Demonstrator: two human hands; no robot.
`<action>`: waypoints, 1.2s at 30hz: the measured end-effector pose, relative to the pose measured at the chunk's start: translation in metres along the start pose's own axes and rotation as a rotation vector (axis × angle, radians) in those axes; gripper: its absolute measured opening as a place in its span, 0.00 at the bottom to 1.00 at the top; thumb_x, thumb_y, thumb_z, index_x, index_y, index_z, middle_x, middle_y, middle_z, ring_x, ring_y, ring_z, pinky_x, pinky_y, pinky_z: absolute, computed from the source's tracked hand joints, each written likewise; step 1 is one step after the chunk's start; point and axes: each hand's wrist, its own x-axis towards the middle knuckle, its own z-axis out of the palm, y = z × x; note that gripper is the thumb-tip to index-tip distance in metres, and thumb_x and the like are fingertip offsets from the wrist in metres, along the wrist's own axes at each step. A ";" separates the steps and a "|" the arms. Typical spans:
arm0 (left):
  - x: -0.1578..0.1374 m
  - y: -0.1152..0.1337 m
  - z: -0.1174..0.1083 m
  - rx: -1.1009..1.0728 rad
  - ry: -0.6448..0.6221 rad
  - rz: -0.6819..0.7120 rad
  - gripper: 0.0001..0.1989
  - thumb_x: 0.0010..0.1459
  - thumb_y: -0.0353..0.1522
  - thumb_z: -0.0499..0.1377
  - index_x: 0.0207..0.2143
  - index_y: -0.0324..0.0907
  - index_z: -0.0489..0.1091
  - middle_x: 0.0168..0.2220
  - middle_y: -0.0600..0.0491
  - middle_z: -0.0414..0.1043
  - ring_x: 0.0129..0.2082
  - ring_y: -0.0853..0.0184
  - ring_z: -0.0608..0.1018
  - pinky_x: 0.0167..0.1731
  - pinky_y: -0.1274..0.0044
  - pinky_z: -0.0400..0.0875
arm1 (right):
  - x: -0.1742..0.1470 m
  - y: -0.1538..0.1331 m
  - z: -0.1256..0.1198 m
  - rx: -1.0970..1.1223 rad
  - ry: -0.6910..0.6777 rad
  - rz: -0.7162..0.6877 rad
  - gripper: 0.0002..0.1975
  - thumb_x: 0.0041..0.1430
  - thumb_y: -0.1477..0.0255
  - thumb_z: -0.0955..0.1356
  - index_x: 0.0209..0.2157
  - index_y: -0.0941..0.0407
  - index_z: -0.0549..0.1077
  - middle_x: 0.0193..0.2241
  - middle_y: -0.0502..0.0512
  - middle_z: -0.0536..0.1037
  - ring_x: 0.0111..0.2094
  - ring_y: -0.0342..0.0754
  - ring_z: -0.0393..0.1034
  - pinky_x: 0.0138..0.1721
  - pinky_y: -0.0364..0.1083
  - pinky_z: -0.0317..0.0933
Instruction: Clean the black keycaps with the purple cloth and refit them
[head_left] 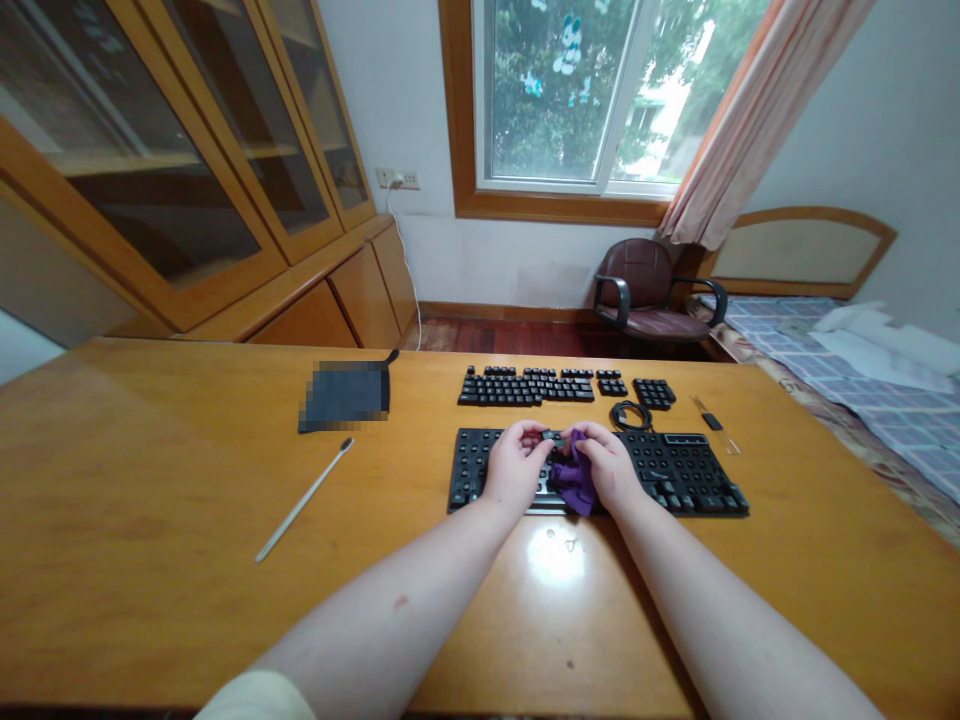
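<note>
A black keyboard (690,470) with most of its keycaps off lies on the wooden table, below both hands. Pinched in the fingers of my left hand (516,465) is a small dark keycap (553,437). My right hand (606,466) is closed on a purple cloth (576,480), which hangs down over the keyboard's middle beside the keycap. The hands and cloth hide the middle of the keyboard. Behind it, loose black keycaps (517,388) are laid out in rows, with a coiled black cable (631,416) to their front right.
A long thin brush (304,502) lies at the left, in front of a dark pouch (345,392) that is partly pixelated. A wire keycap puller (712,422) rests at the right. Beyond the table are a chair (637,285), a bed (825,340) and a glass-doored cabinet (225,170).
</note>
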 end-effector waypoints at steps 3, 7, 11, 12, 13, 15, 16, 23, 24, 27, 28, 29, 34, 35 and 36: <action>0.000 -0.002 -0.001 0.029 0.008 0.007 0.10 0.47 0.28 0.61 0.34 0.39 0.68 0.32 0.51 0.72 0.32 0.70 0.75 0.36 0.77 0.70 | 0.000 0.002 -0.001 0.075 -0.048 0.001 0.07 0.46 0.76 0.61 0.27 0.55 0.70 0.15 0.46 0.68 0.20 0.43 0.61 0.25 0.42 0.57; 0.000 -0.004 -0.001 0.024 0.014 0.011 0.10 0.47 0.29 0.61 0.35 0.39 0.69 0.32 0.51 0.72 0.32 0.70 0.75 0.37 0.76 0.70 | 0.001 0.006 -0.002 0.054 -0.007 -0.010 0.06 0.47 0.75 0.62 0.26 0.56 0.69 0.16 0.46 0.66 0.19 0.41 0.59 0.22 0.41 0.53; 0.000 0.000 -0.001 -0.035 0.004 -0.021 0.10 0.46 0.28 0.61 0.34 0.39 0.67 0.31 0.52 0.72 0.32 0.70 0.75 0.36 0.77 0.70 | 0.001 0.004 0.001 -0.107 0.018 -0.027 0.07 0.48 0.68 0.66 0.30 0.56 0.73 0.22 0.49 0.73 0.25 0.44 0.66 0.28 0.43 0.59; 0.000 0.001 0.000 -0.055 0.002 -0.032 0.10 0.45 0.27 0.61 0.33 0.39 0.67 0.30 0.53 0.71 0.31 0.71 0.75 0.36 0.77 0.70 | 0.000 0.003 0.001 -0.169 0.020 -0.044 0.09 0.48 0.67 0.67 0.31 0.56 0.74 0.25 0.51 0.75 0.28 0.45 0.68 0.32 0.45 0.61; 0.000 0.002 0.000 -0.072 0.002 -0.042 0.10 0.45 0.27 0.62 0.33 0.39 0.66 0.29 0.53 0.71 0.30 0.71 0.75 0.35 0.78 0.70 | 0.000 0.001 0.002 -0.225 0.020 -0.063 0.09 0.47 0.67 0.68 0.31 0.56 0.75 0.28 0.52 0.76 0.31 0.47 0.69 0.36 0.46 0.61; 0.000 0.004 0.000 -0.098 0.005 -0.055 0.11 0.43 0.26 0.63 0.31 0.39 0.65 0.27 0.55 0.70 0.29 0.72 0.75 0.34 0.79 0.70 | -0.001 -0.002 0.003 -0.295 0.008 -0.095 0.10 0.47 0.66 0.69 0.32 0.56 0.76 0.32 0.54 0.78 0.36 0.50 0.71 0.42 0.48 0.61; 0.000 0.004 0.000 -0.112 0.003 -0.060 0.11 0.42 0.26 0.63 0.30 0.39 0.65 0.27 0.56 0.69 0.29 0.72 0.75 0.34 0.79 0.70 | -0.001 -0.003 0.003 -0.309 0.002 -0.103 0.11 0.47 0.66 0.69 0.33 0.56 0.76 0.33 0.55 0.78 0.37 0.50 0.71 0.43 0.49 0.61; -0.002 0.006 0.001 -0.159 -0.052 -0.070 0.10 0.46 0.25 0.60 0.34 0.38 0.67 0.31 0.52 0.73 0.32 0.70 0.76 0.36 0.77 0.71 | -0.002 -0.003 0.004 -0.344 0.095 -0.092 0.12 0.47 0.65 0.69 0.33 0.56 0.77 0.34 0.56 0.79 0.37 0.52 0.72 0.43 0.50 0.63; -0.002 0.007 0.001 -0.150 -0.052 -0.062 0.09 0.46 0.25 0.60 0.34 0.38 0.68 0.32 0.51 0.73 0.32 0.70 0.76 0.37 0.76 0.71 | -0.002 -0.003 0.003 -0.350 0.101 -0.098 0.12 0.47 0.65 0.69 0.34 0.56 0.77 0.34 0.57 0.79 0.37 0.52 0.72 0.43 0.50 0.63; -0.002 0.005 0.001 -0.112 -0.038 -0.027 0.08 0.46 0.25 0.60 0.33 0.38 0.68 0.32 0.50 0.73 0.32 0.69 0.76 0.38 0.75 0.71 | -0.003 -0.003 0.002 -0.382 0.055 -0.132 0.13 0.47 0.65 0.70 0.35 0.56 0.76 0.35 0.57 0.79 0.38 0.51 0.72 0.43 0.50 0.63; -0.002 0.003 0.000 -0.092 -0.038 -0.012 0.08 0.46 0.25 0.60 0.32 0.38 0.69 0.32 0.50 0.73 0.33 0.69 0.76 0.38 0.75 0.71 | -0.003 -0.003 0.002 -0.396 0.040 -0.140 0.14 0.46 0.65 0.70 0.35 0.57 0.76 0.35 0.57 0.79 0.38 0.52 0.72 0.44 0.51 0.63; -0.003 0.002 0.000 -0.066 -0.041 0.008 0.08 0.46 0.25 0.60 0.32 0.38 0.69 0.32 0.50 0.73 0.33 0.69 0.76 0.38 0.75 0.71 | -0.003 -0.004 0.003 -0.409 0.031 -0.142 0.14 0.45 0.65 0.71 0.35 0.56 0.76 0.35 0.57 0.79 0.38 0.52 0.72 0.43 0.51 0.63; -0.007 -0.001 -0.001 0.091 -0.083 0.142 0.09 0.49 0.27 0.59 0.36 0.40 0.70 0.36 0.49 0.73 0.34 0.68 0.75 0.39 0.74 0.71 | -0.006 -0.013 -0.001 -0.459 0.131 -0.159 0.13 0.45 0.63 0.70 0.33 0.56 0.76 0.32 0.56 0.78 0.35 0.51 0.72 0.40 0.51 0.64; -0.008 -0.001 -0.001 0.115 -0.080 0.158 0.09 0.50 0.28 0.58 0.37 0.41 0.70 0.37 0.49 0.72 0.34 0.68 0.75 0.40 0.74 0.70 | -0.006 -0.016 -0.004 -0.472 0.197 -0.205 0.13 0.46 0.63 0.70 0.33 0.56 0.76 0.32 0.56 0.78 0.35 0.51 0.71 0.40 0.51 0.64; -0.009 0.000 -0.001 0.134 -0.072 0.166 0.10 0.51 0.29 0.57 0.38 0.41 0.70 0.37 0.49 0.72 0.34 0.68 0.75 0.40 0.74 0.70 | -0.007 -0.019 -0.008 -0.489 0.269 -0.270 0.13 0.46 0.63 0.70 0.33 0.56 0.76 0.33 0.56 0.77 0.35 0.51 0.71 0.41 0.51 0.64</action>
